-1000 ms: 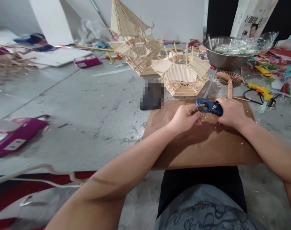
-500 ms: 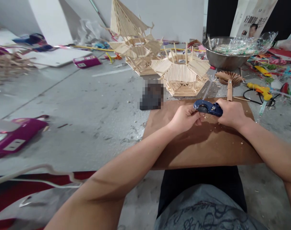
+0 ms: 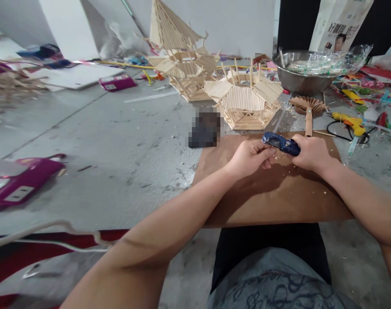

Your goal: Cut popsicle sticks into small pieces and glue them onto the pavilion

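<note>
My right hand [image 3: 312, 152] is closed around a blue hand cutter [image 3: 281, 143], whose curved head points left. Close to that head, my left hand [image 3: 252, 158] is in a pinch; whatever lies between its fingertips is hidden or too small to name. Both hands are over a brown cardboard sheet [image 3: 263, 204] dotted with small pale chips. Just beyond stands a low pavilion of pale wooden sticks [image 3: 243, 98], with several sticks upright at its top. Behind it to the left is a taller tiered stick tower [image 3: 182, 68].
A blurred dark object [image 3: 204, 128] lies left of the cardboard. On the right are a yellow glue gun [image 3: 352, 122], a folded paper fan [image 3: 308, 106] and a metal bowl [image 3: 306, 81] with plastic-wrapped contents. Purple boxes [image 3: 24, 180] lie left on the grey table [image 3: 134, 150].
The cutter has tilted slightly, and its handle end has shifted a little to the right. My left fingers have moved slightly beside its head. Both hands keep nearly the same place.
</note>
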Demonstrator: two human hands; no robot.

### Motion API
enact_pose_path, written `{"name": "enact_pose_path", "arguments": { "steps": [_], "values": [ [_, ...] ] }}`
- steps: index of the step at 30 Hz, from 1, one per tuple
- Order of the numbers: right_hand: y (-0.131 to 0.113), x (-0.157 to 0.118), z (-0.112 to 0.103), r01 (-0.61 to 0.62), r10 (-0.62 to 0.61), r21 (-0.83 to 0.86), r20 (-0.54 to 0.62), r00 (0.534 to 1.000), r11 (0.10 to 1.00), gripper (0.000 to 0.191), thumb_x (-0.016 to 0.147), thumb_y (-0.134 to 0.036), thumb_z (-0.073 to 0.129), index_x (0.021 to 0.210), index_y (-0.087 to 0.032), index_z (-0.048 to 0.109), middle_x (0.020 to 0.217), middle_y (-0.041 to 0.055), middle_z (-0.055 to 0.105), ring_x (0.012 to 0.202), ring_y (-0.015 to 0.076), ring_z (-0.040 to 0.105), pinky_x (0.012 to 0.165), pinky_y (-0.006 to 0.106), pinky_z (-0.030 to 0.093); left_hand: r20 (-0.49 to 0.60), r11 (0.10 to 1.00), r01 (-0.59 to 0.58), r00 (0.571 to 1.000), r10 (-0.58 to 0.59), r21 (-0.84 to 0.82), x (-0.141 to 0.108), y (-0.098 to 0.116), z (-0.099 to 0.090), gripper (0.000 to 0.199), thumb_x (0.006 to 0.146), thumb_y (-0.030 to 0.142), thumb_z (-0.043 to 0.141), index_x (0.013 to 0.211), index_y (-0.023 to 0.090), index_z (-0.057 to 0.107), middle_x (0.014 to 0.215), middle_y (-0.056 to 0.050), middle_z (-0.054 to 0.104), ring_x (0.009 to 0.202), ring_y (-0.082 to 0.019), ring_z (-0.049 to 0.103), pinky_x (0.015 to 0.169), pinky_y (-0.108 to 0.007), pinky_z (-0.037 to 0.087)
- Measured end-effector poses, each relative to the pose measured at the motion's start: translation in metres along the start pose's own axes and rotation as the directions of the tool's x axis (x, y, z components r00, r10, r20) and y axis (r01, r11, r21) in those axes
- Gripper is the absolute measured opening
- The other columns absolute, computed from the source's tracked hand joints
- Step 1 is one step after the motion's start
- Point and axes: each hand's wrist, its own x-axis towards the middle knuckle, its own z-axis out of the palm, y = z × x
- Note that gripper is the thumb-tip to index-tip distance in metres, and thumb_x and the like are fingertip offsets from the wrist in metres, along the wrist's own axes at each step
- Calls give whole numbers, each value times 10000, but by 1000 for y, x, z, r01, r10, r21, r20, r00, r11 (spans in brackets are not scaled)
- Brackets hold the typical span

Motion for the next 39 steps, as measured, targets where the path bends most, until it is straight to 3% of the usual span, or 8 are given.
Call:
{"name": "enact_pose_path", "arguments": {
  "steps": [5,10,18,25,39],
  "values": [
    [9,5,-1,-69,71,59,-41,997,996,295,722,-418,494,903,-211,600,762,72,669,667,228,591,544,297,310,70,999,-28,997,27,23,-2,5,-2,307,751,387,627,618,117,569,508,5,575,424,-66,550,421,-152,452],
    [26,13,3,-144,158,97,-150,976,985,322,752,-412,484,976,-194,563,855,95,665,700,228,578,561,306,322,127,995,61,991,-51,-76,-1,7,-5,287,757,382,627,659,116,576,545,3,593,418,-64,549,416,-162,446],
    [29,16,9,-4,15,65,-171,985,998,355,727,-362,492,1017,-160,529,880,107,650,741,239,577,623,324,348,111,968,165,983,-146,-190,1,3,-6,247,800,347,592,707,118,569,522,16,569,392,-61,527,393,-164,421],
    [12,7,1,95,-92,21,-106,990,995,368,663,-323,529,991,-162,561,880,102,658,778,251,591,645,319,347,114,973,135,987,-115,-188,3,2,-7,310,756,395,635,658,117,539,497,19,555,372,-60,514,376,-157,393],
    [6,3,5,92,-97,-38,-132,987,995,358,674,-326,486,969,-139,565,828,120,666,751,252,599,600,303,320,143,981,116,985,-94,-154,-1,8,-5,240,787,298,602,663,111,520,489,26,545,383,-62,515,411,-171,405]
  ]
}}
